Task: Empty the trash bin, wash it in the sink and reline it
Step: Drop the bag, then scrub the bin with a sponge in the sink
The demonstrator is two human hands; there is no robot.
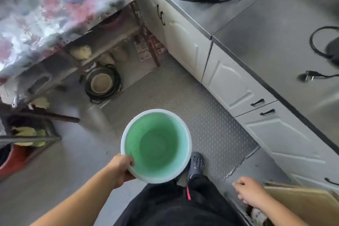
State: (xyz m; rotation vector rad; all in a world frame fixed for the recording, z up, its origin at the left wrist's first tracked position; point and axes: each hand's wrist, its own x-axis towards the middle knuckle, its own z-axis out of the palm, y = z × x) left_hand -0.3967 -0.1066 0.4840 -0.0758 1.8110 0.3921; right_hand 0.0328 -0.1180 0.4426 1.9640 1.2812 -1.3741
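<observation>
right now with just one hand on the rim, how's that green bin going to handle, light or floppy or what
The green bin is probably light: the left hand alone carries it by the rim, and it looks empty. It seems fairly stiff, since the rim keeps its round shape under that grip. Held at one edge, it may tilt or swing.

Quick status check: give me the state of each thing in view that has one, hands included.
trash bin: upright, empty, unlined, carried above the floor
left hand: grips the bin's rim
right hand: loosely curled, holds nothing
cabinet doors: closed
power plug: unplugged, lying on the counter
</observation>
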